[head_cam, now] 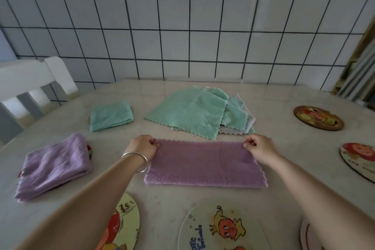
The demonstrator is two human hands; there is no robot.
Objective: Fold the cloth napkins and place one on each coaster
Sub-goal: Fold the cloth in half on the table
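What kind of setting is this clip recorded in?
Most likely a home kitchen or dining corner: a white tiled wall behind a pale table, a white chair drawn up at the left, and cartoon-printed coasters laid out round the table among cloth napkins.

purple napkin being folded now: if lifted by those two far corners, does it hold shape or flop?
Likely flops: the purple napkin lies limp and flat, pinched by the left hand and right hand. Probably light, thin fabric. Its fold may open, since nothing pins the near edge.
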